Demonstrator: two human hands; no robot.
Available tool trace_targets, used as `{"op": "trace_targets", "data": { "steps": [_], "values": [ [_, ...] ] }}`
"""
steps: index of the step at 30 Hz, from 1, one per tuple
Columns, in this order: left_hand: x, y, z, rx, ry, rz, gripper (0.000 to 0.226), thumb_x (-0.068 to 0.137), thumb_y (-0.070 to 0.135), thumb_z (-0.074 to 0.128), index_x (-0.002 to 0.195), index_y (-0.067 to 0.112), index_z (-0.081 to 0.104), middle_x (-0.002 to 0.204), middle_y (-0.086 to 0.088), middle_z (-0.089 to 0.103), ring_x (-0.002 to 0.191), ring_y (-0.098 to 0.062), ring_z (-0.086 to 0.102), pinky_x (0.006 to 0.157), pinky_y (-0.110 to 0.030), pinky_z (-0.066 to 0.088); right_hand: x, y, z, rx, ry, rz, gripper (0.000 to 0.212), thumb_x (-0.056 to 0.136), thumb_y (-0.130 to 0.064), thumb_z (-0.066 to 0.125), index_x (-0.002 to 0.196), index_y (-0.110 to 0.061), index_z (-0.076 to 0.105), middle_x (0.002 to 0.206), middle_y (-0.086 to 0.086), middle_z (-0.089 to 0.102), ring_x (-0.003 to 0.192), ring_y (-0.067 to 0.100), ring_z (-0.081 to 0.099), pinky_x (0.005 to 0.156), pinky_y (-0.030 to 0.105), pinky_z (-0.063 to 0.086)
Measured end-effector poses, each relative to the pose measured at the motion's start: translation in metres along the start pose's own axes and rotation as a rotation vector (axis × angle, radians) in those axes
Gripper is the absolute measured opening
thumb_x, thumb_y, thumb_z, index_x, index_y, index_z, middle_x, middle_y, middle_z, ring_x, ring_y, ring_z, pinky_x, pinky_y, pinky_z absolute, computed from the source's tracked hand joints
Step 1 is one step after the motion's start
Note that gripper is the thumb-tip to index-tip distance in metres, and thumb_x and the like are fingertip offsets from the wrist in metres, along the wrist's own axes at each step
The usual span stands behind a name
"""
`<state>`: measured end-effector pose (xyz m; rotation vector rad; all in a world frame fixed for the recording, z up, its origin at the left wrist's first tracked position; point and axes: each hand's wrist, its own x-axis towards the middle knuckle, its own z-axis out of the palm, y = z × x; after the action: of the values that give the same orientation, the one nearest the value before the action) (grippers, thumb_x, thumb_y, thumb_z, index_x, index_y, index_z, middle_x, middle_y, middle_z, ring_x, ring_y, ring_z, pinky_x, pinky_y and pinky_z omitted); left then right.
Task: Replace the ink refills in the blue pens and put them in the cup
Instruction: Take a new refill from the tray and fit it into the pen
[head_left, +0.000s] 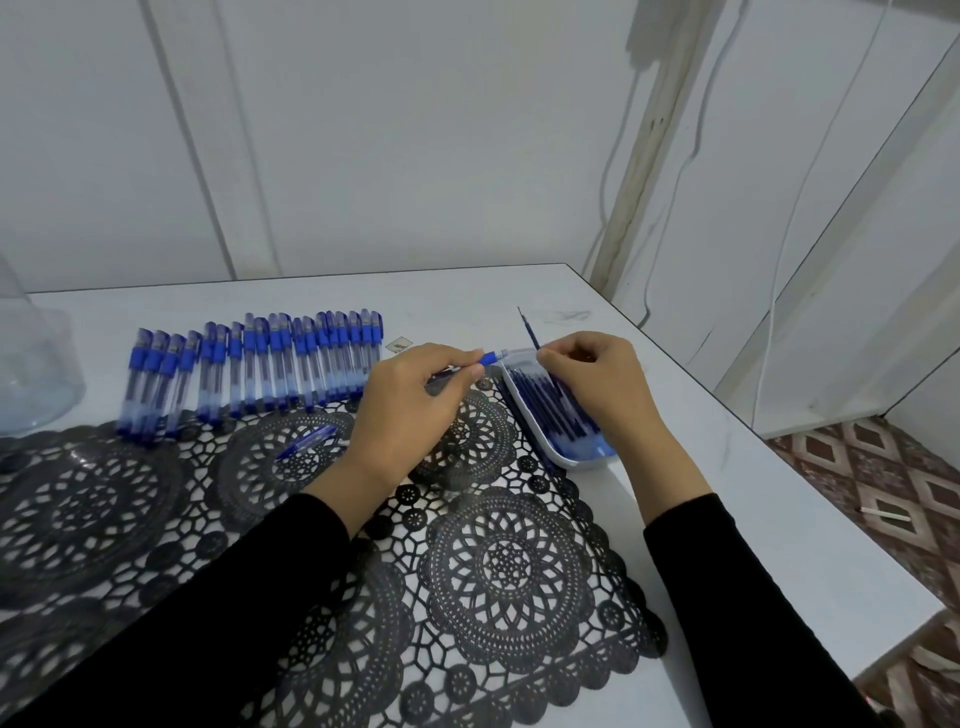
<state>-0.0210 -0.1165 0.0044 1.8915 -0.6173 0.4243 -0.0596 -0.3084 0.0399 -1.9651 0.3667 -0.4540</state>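
The left hand (410, 400) grips a blue pen (491, 357), its tip pointing right. The right hand (597, 384) pinches a thin refill (529, 330) that points up and away, just beside the pen's tip. Under the right hand a white tray (576, 460) holds more refills. A row of blue pens (260, 369) lies far left on the bench (727, 493). The clear cup (36, 374) stands at the left edge.
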Motion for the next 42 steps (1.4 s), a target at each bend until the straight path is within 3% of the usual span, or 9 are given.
{"op": "trace_targets", "data": {
  "steps": [6,10,16,21,24,31,42],
  "values": [
    [-0.003,0.002,-0.027,-0.019,0.091,-0.033,0.019,0.088,0.028,0.073,0.107,0.031,0.075,0.097,0.024,0.071,0.086,0.002,0.066,0.078,-0.023,0.056,-0.014,-0.020,0.018,0.211,-0.071,-0.123,0.003,0.089,-0.023,0.070,0.089,-0.020,0.071,0.077,-0.009,0.067,0.070,0.002,0.057,0.062,0.012,0.045],
    [-0.018,-0.002,-0.053,-0.002,0.132,0.043,0.018,0.088,0.017,0.074,0.106,0.017,0.076,0.098,0.012,0.074,0.088,0.002,0.067,0.079,-0.017,0.054,-0.026,-0.037,0.040,0.356,-0.118,-0.140,0.009,0.091,-0.018,0.067,0.095,-0.010,0.069,0.076,-0.009,0.064,0.064,-0.003,0.054,0.061,0.011,0.043],
    [-0.044,-0.017,-0.105,0.130,0.168,0.182,0.016,0.088,0.011,0.074,0.103,0.005,0.076,0.091,0.001,0.075,0.080,-0.003,0.069,0.071,-0.017,0.054,-0.035,-0.068,0.076,0.571,-0.275,-0.044,0.013,0.092,-0.013,0.064,0.102,-0.018,0.071,0.086,-0.010,0.069,0.081,0.005,0.057,0.063,0.020,0.040],
    [-0.062,-0.022,-0.133,0.204,0.148,0.147,0.022,0.086,0.022,0.071,0.105,0.011,0.076,0.096,0.006,0.074,0.087,0.002,0.069,0.081,-0.013,0.053,-0.051,-0.070,0.095,0.707,-0.313,0.029,0.012,0.091,-0.011,0.063,0.101,-0.013,0.070,0.080,-0.009,0.069,0.074,0.004,0.062,0.066,0.022,0.043],
    [-0.069,-0.026,-0.142,0.176,0.139,0.114,0.022,0.087,0.023,0.071,0.105,0.013,0.075,0.096,0.008,0.074,0.087,0.002,0.069,0.079,-0.014,0.053,-0.058,-0.066,0.100,0.764,-0.330,0.062,0.012,0.091,-0.010,0.063,0.102,-0.009,0.067,0.081,-0.001,0.069,0.075,0.007,0.064,0.063,0.020,0.048],
    [-0.072,-0.028,-0.146,0.110,0.153,0.098,0.020,0.085,0.020,0.073,0.105,0.016,0.073,0.094,0.007,0.075,0.083,-0.004,0.071,0.076,-0.020,0.057,-0.065,-0.064,0.105,0.863,-0.328,0.080,0.008,0.090,-0.008,0.061,0.098,-0.008,0.065,0.080,0.000,0.072,0.078,0.012,0.067,0.072,0.022,0.052],
    [-0.072,-0.025,-0.146,0.055,0.149,0.056,0.019,0.085,0.016,0.073,0.104,0.016,0.073,0.094,0.012,0.072,0.081,0.000,0.069,0.074,-0.012,0.052,-0.067,-0.062,0.108,0.928,-0.324,0.119,0.008,0.091,-0.006,0.061,0.098,-0.007,0.064,0.080,0.001,0.072,0.079,0.012,0.068,0.073,0.023,0.053]
  ]
}}
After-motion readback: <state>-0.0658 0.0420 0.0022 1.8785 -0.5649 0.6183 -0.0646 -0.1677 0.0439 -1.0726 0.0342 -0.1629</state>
